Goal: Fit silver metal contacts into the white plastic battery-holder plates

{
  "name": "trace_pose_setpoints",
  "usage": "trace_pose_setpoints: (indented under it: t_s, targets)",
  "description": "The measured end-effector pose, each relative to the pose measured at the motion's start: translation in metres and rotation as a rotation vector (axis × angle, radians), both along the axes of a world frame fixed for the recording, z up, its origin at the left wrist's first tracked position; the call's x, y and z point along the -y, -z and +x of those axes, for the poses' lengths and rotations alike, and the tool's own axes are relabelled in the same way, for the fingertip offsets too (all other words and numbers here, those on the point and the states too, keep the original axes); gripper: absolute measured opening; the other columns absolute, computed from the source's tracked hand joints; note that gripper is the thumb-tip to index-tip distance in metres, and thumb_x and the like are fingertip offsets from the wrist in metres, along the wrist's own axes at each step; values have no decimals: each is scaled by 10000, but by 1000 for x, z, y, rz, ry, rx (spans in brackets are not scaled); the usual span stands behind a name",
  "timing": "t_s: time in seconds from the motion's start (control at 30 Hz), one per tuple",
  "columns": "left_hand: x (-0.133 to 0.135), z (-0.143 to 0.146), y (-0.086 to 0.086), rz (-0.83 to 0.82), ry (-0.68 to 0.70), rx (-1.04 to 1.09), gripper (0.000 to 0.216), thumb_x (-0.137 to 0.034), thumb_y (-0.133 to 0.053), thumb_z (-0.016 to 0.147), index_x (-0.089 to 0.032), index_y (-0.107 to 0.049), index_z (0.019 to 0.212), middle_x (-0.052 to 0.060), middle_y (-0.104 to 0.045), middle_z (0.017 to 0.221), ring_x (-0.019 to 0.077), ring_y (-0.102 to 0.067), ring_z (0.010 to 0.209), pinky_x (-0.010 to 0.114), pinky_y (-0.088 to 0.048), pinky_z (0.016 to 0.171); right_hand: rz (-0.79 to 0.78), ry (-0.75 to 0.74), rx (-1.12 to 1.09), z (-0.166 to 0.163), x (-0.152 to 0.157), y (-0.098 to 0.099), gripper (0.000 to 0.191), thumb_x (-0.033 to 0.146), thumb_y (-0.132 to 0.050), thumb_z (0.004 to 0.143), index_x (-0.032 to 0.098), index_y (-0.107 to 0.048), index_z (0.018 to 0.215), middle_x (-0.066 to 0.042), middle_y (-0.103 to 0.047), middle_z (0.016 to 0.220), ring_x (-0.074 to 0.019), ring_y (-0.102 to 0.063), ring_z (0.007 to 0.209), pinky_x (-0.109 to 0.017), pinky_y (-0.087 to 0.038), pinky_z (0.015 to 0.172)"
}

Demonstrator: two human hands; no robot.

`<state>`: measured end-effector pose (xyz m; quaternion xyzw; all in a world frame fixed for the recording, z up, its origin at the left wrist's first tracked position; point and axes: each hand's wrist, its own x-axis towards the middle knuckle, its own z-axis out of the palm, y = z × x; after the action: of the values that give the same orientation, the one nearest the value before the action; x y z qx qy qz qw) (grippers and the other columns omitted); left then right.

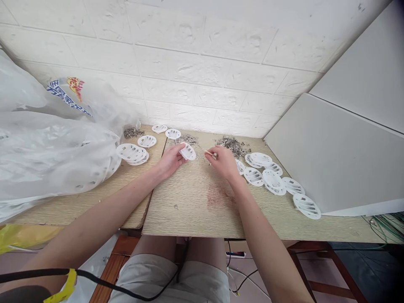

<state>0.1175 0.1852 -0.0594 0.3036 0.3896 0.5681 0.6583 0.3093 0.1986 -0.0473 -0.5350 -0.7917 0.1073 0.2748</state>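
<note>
Between the fingers and thumb of my left hand (pixel 171 161) is a round white slotted plastic disc (pixel 188 152), tilted toward me above the table. My right hand (pixel 223 160) pinches a thin, light-coloured stick (pixel 208 153), its tip pointing left toward the disc. What the tip is made of is too small to tell. Behind the disc lies a scatter of tiny metal pieces (pixel 189 139). A larger dark heap of small metal pieces (pixel 233 145) sits just beyond my right hand.
Several similar white discs (pixel 274 182) lie along the right, and a small stack (pixel 132 153) lies at left beside a bulging plastic bag (pixel 57 155). A white brick-patterned wall (pixel 195 84) closes off the back. A grey panel (pixel 344 155) stands at right; green wires (pixel 386 227) lie near the edge.
</note>
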Motion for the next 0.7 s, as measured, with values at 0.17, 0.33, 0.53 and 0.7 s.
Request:
trace_pose_setpoints:
  t_s: [0.17, 0.33, 0.53, 0.7]
  targets:
    - [6, 3, -2, 9, 84, -64, 101, -194, -672, 779, -126, -664, 854, 79, -686, 915, 155, -633, 815, 298, -513, 755, -77, 30, -284, -9, 0, 3, 244, 351, -553, 871, 157, -701, 887, -25, -674, 769, -127, -511, 627, -252, -355, 623]
    - [9, 6, 3, 96, 90, -190, 308, -47, -688, 634, -144, -643, 922, 39, -673, 890, 154, -625, 797, 294, -507, 729, -204, -41, -377, -19, 1, 11, 235, 364, -611, 817, 159, -701, 887, -12, -682, 764, -115, -493, 597, -239, -350, 579]
    - [9, 4, 5, 306, 37, -414, 238, -222, -743, 661, -171, -588, 834, 22, -649, 864, 139, -590, 725, 262, -455, 658, 32, -109, -335, -21, 8, 9, 149, 316, -612, 826, 173, -656, 825, -6, -638, 764, -115, -496, 633, -236, -364, 607]
    - [9, -4, 1, 613, -55, -777, 139, -285, -652, 773, -188, -553, 757, 14, -589, 748, 161, -575, 735, 255, -447, 608, 350, -217, -186, -22, 11, 15, 157, 285, -555, 893, 173, -608, 797, -34, -617, 792, -116, -514, 658, -234, -371, 615]
